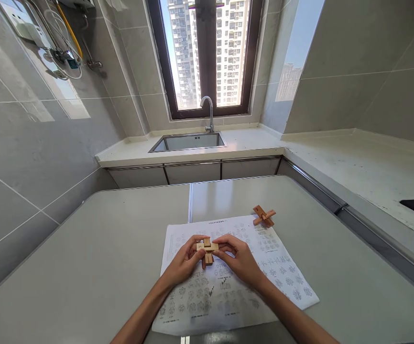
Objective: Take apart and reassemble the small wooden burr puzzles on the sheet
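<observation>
Pinching opposite ends of the pale wooden cross [207,248] with left hand [184,262] and right hand [238,258] above the printed sheet [189,306], best to apply light, even pressure in a straight line, without twisting.

Wooden pieces between the fingers [196,255]: light tan, yellowish; one bears a small dark round mark.
Crossed wooden pieces [263,217]: reddish brown, deeper in tone than the first set, dark mark on one.
Printed sheet [235,296]: white, patterned with rows of small grey line figures and lines of black print.
Surface [99,263]: pale grey-green, plain, crossed by a whitish strip [190,203].
Countertop [354,162]: cream white, dark specks at right.
Cabinet fronts [192,173]: grey.
Sink [192,141] and tap [211,114]: silver.
Wall tiles [31,138]: grey, pale joint lines.
Window frame [206,57]: dark brown.
Hose [71,31]: yellow.
</observation>
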A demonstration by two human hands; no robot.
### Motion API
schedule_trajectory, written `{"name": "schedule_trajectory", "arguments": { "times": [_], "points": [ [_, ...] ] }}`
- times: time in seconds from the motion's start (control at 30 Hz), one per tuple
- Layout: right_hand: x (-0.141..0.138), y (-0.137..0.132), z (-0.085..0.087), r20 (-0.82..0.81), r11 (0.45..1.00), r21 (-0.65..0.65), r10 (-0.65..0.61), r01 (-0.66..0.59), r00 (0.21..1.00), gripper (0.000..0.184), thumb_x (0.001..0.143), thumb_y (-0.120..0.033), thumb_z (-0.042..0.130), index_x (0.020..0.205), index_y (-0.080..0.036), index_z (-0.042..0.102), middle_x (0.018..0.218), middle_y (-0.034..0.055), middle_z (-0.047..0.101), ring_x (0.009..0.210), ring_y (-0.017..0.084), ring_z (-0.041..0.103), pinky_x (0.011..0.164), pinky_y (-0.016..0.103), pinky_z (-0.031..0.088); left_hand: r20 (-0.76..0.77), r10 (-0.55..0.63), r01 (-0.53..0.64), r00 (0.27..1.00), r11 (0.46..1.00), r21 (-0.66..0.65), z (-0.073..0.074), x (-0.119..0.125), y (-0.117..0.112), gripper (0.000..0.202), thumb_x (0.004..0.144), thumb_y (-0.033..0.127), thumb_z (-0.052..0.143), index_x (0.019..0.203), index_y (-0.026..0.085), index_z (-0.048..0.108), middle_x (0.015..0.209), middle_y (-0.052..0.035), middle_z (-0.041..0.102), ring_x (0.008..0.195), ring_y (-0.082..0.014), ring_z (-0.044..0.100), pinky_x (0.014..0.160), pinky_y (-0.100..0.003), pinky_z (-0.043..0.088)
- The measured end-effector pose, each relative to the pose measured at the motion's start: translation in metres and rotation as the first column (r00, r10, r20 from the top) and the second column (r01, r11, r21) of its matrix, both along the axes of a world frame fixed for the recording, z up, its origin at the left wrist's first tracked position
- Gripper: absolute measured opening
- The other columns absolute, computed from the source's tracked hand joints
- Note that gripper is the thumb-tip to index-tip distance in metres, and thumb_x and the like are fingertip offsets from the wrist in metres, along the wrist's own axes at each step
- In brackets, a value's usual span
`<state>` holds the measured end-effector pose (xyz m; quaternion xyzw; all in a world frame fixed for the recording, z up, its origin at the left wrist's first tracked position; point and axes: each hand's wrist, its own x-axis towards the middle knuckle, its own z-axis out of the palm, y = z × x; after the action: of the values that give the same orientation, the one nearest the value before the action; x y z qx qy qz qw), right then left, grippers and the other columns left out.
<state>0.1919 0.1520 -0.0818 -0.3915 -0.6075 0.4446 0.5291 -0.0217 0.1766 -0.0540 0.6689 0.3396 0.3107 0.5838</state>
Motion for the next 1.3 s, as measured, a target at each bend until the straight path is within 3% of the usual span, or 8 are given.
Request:
{"name": "schedule_trajectory", "arguments": {
  "times": [0.17, 0.4, 0.67, 0.97, 1.17, 1.3],
  "points": [
    [-0.0014, -0.0013, -0.0016, 0.007, 0.999, 0.032, -0.014, 0.014, 1.0, 0.022, 0.094, -0.04, 0.073, 0.107, -0.022, 0.072, 0.105, 0.0065, 0.072, 0.09, 0.022, 0.074, 0.085, 0.037, 0.063, -0.006, 0.007, -0.007, 1.0, 1.0, 0.017, -0.0004, 0.0008, -0.0008, 0.047, 0.1, 0.055, 0.057, 0.134, 0.023, 0.056, 0.087, -0.0014, 0.066, 0.077, -0.0185, 0.062, 0.077, -0.03, 0.05],
    [-0.0023, -0.002, -0.0061, 0.085, 0.978, 0.199, -0.077, 0.059, 0.993, 0.017, 0.099, -0.035, 0.067, 0.11, -0.023, 0.071, 0.105, 0.0076, 0.071, 0.098, 0.024, 0.07, 0.086, 0.039, 0.063, -0.019, 0.013, -0.012, 1.0, 1.0, 0.015, 0.0032, 0.0018, -0.0023, 0.043, 0.102, 0.053, 0.055, 0.131, 0.022, 0.056, 0.085, -0.0009, 0.066, 0.075, -0.0171, 0.06, 0.075, -0.027, 0.045],
    [-0.0012, -0.0019, -0.0042, 0.074, 0.993, 0.113, -0.054, 0.045, 0.996, 0.018, 0.095, -0.037, 0.071, 0.106, -0.023, 0.072, 0.101, 0.0062, 0.073, 0.088, 0.022, 0.073, 0.083, 0.037, 0.063, -0.002, 0.038, -0.038, 0.999, 0.999, 0.026, 0.0024, 0.0039, -0.0059, 0.047, 0.099, 0.058, 0.058, 0.128, 0.022, 0.058, 0.089, -0.0018, 0.062, 0.077, -0.0171, 0.057, 0.072, -0.026, 0.043],
    [0.0001, -0.0024, -0.0047, 0.087, 0.992, 0.118, -0.047, 0.037, 0.995, 0.018, 0.095, -0.036, 0.072, 0.107, -0.023, 0.072, 0.101, 0.0056, 0.074, 0.086, 0.021, 0.073, 0.082, 0.036, 0.063, -0.043, 0.039, -0.035, 0.998, 0.995, 0.089, -0.0033, 0.0032, -0.0082, 0.037, 0.104, 0.05, 0.052, 0.129, 0.023, 0.054, 0.093, -0.0014, 0.058, 0.082, -0.017, 0.054, 0.077, -0.028, 0.043],
    [-0.0007, -0.003, -0.0058, 0.111, 0.988, 0.146, -0.062, 0.045, 0.992, 0.014, 0.097, -0.032, 0.07, 0.108, -0.023, 0.072, 0.101, 0.0056, 0.074, 0.088, 0.021, 0.072, 0.082, 0.036, 0.062, -0.081, 0.046, -0.036, 0.996, 0.992, 0.124, -0.0034, 0.0025, -0.0073, 0.037, 0.104, 0.05, 0.051, 0.13, 0.023, 0.054, 0.094, -0.0016, 0.059, 0.081, -0.0174, 0.054, 0.075, -0.028, 0.043],
    [-0.004, -0.003, -0.0071, 0.147, 0.973, 0.221, -0.101, 0.067, 0.984, 0.014, 0.098, -0.031, 0.067, 0.11, -0.024, 0.071, 0.101, 0.0063, 0.073, 0.09, 0.023, 0.071, 0.081, 0.038, 0.062, -0.124, 0.13, -0.115, 0.984, 0.986, 0.125, -0.0045, 0.0037, -0.0048, 0.037, 0.105, 0.052, 0.045, 0.123, 0.023, 0.058, 0.095, -0.0018, 0.06, 0.086, -0.0197, 0.056, 0.08, -0.03, 0.044]
  ]
}}
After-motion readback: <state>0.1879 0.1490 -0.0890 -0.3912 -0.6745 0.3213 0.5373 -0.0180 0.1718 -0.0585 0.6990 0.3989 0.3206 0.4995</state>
